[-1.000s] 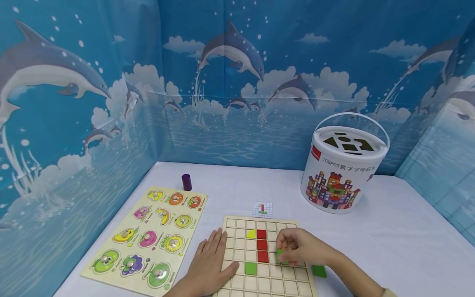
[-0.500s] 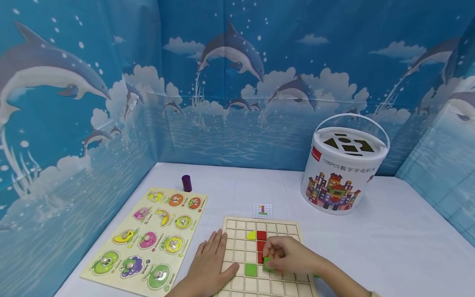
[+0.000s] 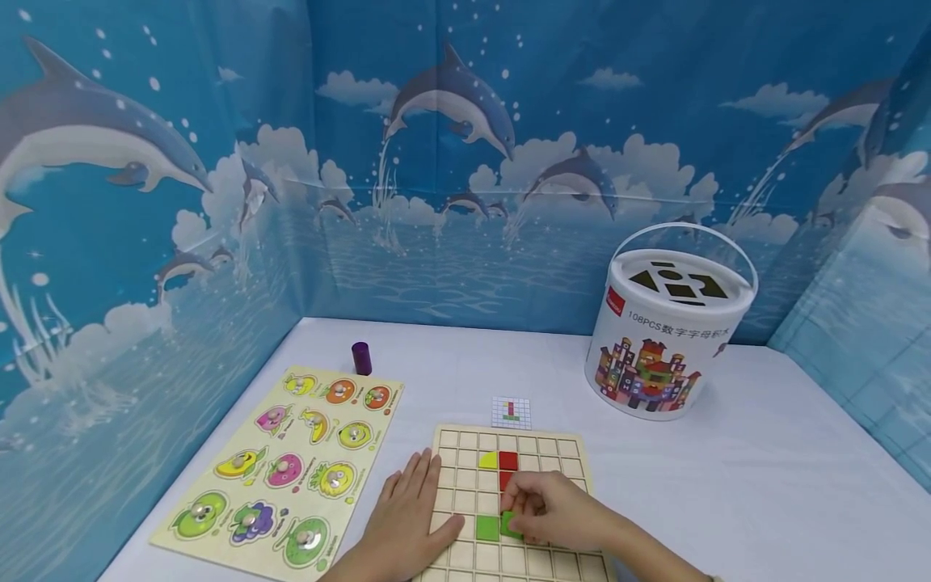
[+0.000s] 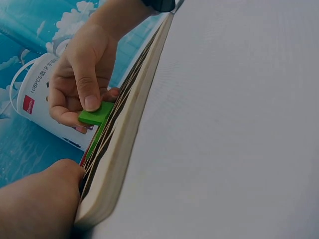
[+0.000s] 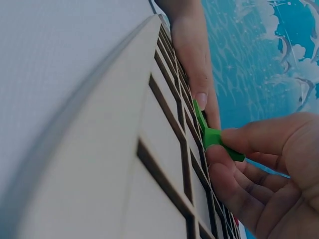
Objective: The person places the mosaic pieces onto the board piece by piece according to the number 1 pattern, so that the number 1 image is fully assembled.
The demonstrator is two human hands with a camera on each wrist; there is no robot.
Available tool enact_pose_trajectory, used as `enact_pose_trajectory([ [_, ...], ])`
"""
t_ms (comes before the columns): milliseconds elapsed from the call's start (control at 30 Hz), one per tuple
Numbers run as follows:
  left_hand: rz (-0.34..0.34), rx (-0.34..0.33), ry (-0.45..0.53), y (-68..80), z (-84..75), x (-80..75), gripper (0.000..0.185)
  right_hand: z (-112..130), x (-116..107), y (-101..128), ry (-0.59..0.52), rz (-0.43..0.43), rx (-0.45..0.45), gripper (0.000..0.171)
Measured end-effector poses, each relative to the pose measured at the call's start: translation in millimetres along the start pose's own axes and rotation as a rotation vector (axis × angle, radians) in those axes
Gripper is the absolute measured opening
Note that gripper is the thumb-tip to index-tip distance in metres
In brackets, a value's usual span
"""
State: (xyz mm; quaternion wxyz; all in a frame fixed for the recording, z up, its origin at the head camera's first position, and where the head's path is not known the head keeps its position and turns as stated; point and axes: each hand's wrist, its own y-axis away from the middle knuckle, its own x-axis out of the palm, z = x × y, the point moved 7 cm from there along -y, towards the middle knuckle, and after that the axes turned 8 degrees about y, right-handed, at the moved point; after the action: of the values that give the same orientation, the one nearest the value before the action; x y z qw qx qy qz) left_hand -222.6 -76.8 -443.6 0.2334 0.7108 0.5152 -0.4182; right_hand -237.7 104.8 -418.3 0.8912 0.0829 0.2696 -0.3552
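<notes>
My right hand (image 3: pixel 549 511) pinches a green square tile (image 3: pixel 511 524) between thumb and fingers, low over the wooden grid board (image 3: pixel 509 431). The held tile is tilted in the right wrist view, one edge down at the grid. Directly left of it, another green square tile (image 3: pixel 487 529) lies in a cell. Further up the board are a yellow quarter-round tile (image 3: pixel 490 461) and red square tiles (image 3: pixel 507 461) in a column, its lower part hidden behind my right hand. My left hand (image 3: pixel 403 517) lies flat across the board's left edge, fingers straight, thumb on the grid.
A small printed pattern card (image 3: pixel 511 412) lies at the board's far edge. To the left is a fruit knob puzzle (image 3: pixel 276 469), with a purple cylinder (image 3: pixel 361 359) behind it. A white block bucket (image 3: pixel 669 331) stands back right. Dolphin-printed curtains (image 3: pixel 465 242) enclose the table.
My right hand has carried the green tile leftward across the board, up beside the green tile in the grid. My left hand keeps its place on the board's edge.
</notes>
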Motion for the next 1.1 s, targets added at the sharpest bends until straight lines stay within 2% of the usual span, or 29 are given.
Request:
enact_pose_trajectory([
  [267,-0.012,0.005,-0.017,0.8,-1.3,-0.6,0.086,-1.4,1.4,1.4,0.008,-0.005,0.028,0.007],
  [500,-0.012,0.012,-0.014,0.9,-1.5,-0.8,0.086,1.4,2.2,2.3,0.050,-0.001,-0.015,0.005],
  [767,-0.001,0.005,-0.003,0.2,-0.9,-0.6,0.086,9.0,-3.1,0.7,0.228,-0.045,-0.075,0.003],
  [1100,-0.012,0.005,-0.007,0.0,-0.7,-0.6,0.086,9.7,-4.8,2.8,0.228,-0.055,-0.065,0.007],
])
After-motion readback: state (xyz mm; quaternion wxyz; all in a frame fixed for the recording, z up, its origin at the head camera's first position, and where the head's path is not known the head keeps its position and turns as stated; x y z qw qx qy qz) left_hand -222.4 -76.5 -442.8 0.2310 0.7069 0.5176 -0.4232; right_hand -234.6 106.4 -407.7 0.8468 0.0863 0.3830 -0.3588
